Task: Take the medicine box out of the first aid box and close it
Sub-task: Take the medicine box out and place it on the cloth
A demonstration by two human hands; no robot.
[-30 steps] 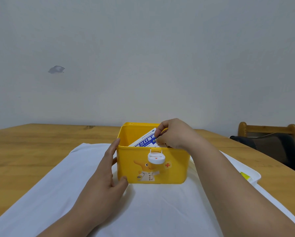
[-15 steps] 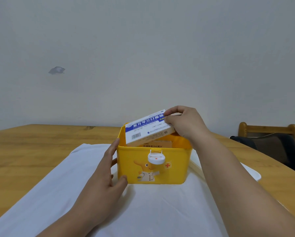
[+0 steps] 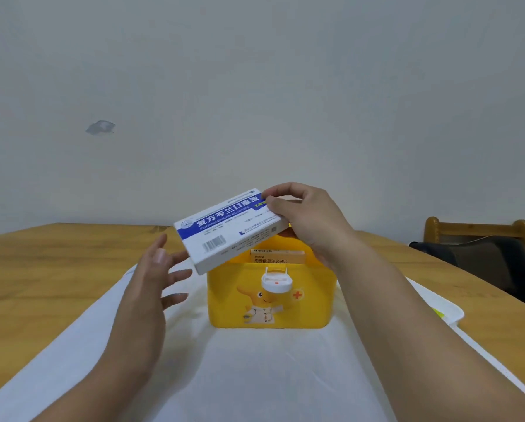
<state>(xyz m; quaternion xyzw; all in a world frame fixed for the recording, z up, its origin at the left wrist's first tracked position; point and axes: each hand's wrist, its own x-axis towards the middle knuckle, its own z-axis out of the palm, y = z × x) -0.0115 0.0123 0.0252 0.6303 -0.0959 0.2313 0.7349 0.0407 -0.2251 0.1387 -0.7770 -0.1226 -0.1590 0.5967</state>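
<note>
The yellow first aid box (image 3: 271,303) stands open on a white cloth, its white latch facing me. My right hand (image 3: 308,219) grips one end of a white and blue medicine box (image 3: 229,231), held tilted above the left rim of the first aid box and fully outside it. Another orange carton (image 3: 278,256) still stands inside. My left hand (image 3: 156,280) hovers to the left of the first aid box, fingers spread, just below the raised medicine box and touching nothing.
A white cloth (image 3: 255,376) covers the wooden table (image 3: 42,269). A white lid or tray (image 3: 437,309) lies to the right, partly behind my right arm. A wooden chair (image 3: 480,236) with dark cloth on it stands at far right.
My right hand pulled the medicine box up out of the first aid box and carried it leftward. My left hand let go of the box's side and opened.
</note>
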